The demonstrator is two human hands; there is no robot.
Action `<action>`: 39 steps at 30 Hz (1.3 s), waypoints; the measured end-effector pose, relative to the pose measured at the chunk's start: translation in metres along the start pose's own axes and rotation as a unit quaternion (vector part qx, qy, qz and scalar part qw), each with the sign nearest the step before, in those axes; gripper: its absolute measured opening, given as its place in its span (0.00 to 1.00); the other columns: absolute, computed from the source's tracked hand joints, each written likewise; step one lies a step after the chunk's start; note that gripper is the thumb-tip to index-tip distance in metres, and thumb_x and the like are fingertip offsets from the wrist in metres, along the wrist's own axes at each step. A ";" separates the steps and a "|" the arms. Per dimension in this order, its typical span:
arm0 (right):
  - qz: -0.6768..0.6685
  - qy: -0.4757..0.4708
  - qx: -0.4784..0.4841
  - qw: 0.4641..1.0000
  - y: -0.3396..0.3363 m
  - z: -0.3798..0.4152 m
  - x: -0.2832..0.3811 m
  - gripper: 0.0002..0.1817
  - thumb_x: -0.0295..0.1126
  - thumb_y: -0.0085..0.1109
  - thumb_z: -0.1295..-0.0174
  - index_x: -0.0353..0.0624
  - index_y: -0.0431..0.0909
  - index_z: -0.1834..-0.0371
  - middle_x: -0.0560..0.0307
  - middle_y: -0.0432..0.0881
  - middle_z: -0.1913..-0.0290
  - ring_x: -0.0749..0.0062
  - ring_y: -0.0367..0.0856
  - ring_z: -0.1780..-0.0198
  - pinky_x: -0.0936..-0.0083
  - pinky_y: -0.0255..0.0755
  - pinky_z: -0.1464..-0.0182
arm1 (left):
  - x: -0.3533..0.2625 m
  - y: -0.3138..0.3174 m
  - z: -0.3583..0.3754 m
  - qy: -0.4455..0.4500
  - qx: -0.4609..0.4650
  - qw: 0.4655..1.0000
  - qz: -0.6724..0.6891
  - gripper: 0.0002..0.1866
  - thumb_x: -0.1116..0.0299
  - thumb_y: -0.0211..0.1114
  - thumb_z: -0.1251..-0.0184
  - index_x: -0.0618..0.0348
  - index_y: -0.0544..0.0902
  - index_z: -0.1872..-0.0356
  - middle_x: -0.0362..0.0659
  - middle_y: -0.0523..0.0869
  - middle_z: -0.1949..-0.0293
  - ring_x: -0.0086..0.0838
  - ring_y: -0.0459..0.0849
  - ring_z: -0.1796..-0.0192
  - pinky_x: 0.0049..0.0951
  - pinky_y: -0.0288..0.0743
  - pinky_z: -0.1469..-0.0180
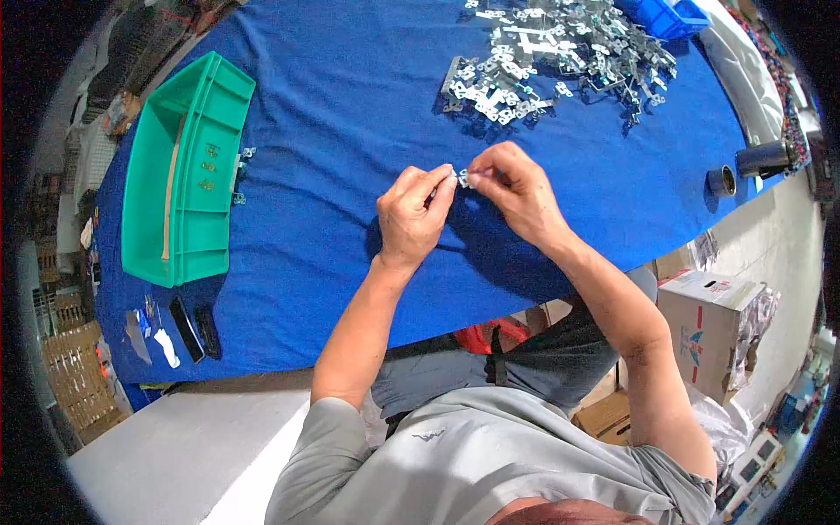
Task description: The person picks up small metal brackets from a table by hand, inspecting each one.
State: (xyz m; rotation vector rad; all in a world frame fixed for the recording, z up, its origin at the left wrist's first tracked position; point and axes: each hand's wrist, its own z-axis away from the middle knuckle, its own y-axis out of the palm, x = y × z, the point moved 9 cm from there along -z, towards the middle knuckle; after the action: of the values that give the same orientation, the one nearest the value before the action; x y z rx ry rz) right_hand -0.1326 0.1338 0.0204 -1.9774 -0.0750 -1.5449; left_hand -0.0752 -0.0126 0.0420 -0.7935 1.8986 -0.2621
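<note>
Over the blue cloth, my left hand (415,213) and my right hand (518,188) meet near the middle of the table. Between their fingertips is a small silvery metal bracket (464,178), partly covered by the fingers. Thumb and forefinger of my left hand pinch its left end. My right hand's fingers close on its right side. Beyond the hands lies a big heap of similar metal brackets (525,66), flat pieces with holes, loosely piled.
A green plastic crate (197,175) stands on its side at the left, with a few brackets (242,175) beside it. A phone (186,329) lies near the front left. A blue bin (669,19) is at the back right, and a roll of tape (721,181) at the right edge.
</note>
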 end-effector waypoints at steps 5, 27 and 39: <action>-0.167 0.062 -0.046 0.983 -0.013 -0.001 -0.010 0.07 0.31 0.56 0.24 0.41 0.78 0.50 0.58 0.84 0.62 0.79 0.81 0.63 0.79 0.77 0.62 | 0.007 -0.004 -0.001 -0.031 -0.013 0.999 0.019 0.07 0.74 0.72 0.37 0.63 0.89 0.60 0.46 0.85 0.72 0.32 0.83 0.73 0.31 0.76 0.70; -0.066 0.087 0.057 0.992 0.011 0.004 -0.011 0.09 0.29 0.60 0.31 0.36 0.77 0.53 0.50 0.86 0.65 0.71 0.83 0.65 0.69 0.76 0.61 | 0.022 -0.011 -0.001 -0.077 -0.062 0.992 0.082 0.08 0.75 0.71 0.34 0.64 0.90 0.57 0.42 0.86 0.71 0.21 0.81 0.72 0.25 0.75 0.69; -0.056 0.076 0.059 0.994 0.009 0.003 -0.007 0.09 0.29 0.61 0.32 0.35 0.78 0.54 0.46 0.86 0.67 0.64 0.86 0.66 0.66 0.77 0.61 | 0.026 -0.009 0.001 -0.108 -0.029 0.989 0.091 0.09 0.74 0.69 0.31 0.64 0.89 0.52 0.40 0.86 0.66 0.19 0.81 0.66 0.22 0.75 0.62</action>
State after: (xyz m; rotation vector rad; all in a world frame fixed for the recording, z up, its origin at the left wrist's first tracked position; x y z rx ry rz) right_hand -0.1284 0.1302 0.0096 -1.7851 -0.2134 -1.7168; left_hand -0.0776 -0.0352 0.0269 -0.6539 1.7650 -0.0056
